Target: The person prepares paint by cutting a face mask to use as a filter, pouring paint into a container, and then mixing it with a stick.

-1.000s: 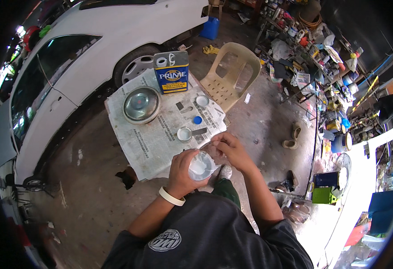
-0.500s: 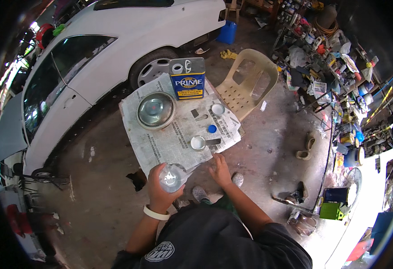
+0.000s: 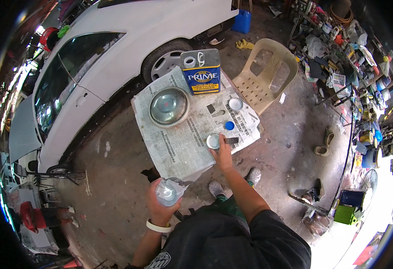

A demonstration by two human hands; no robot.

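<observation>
My left hand [image 3: 157,210] is wrapped round a clear container [image 3: 167,192], seemingly plastic, at the table's near edge. Something pale and shiny shows inside it. Over the table, my right hand [image 3: 222,156] has its thumb and finger closed about a small round cup [image 3: 212,141] with whitish contents. A dark flat strip [image 3: 232,141] sticks out to the right of that cup, past my fingers; whether it is a handle or a separate piece I cannot tell. A blue cap [image 3: 229,126] and a round white lid or dish [image 3: 235,104] lie farther back.
Newspaper [image 3: 160,154] covers the small table. On it stand a shiny metal bowl [image 3: 168,107] and a blue-and-yellow thinner can [image 3: 203,78]. Beyond are a beige plastic chair [image 3: 261,89] and a white car [image 3: 102,67]. Cluttered shelves [image 3: 335,67] line the right side.
My right hand has moved forward from the table's near edge to the small cup. The left hand still holds the clear container, now slightly lower. The whole view has shifted.
</observation>
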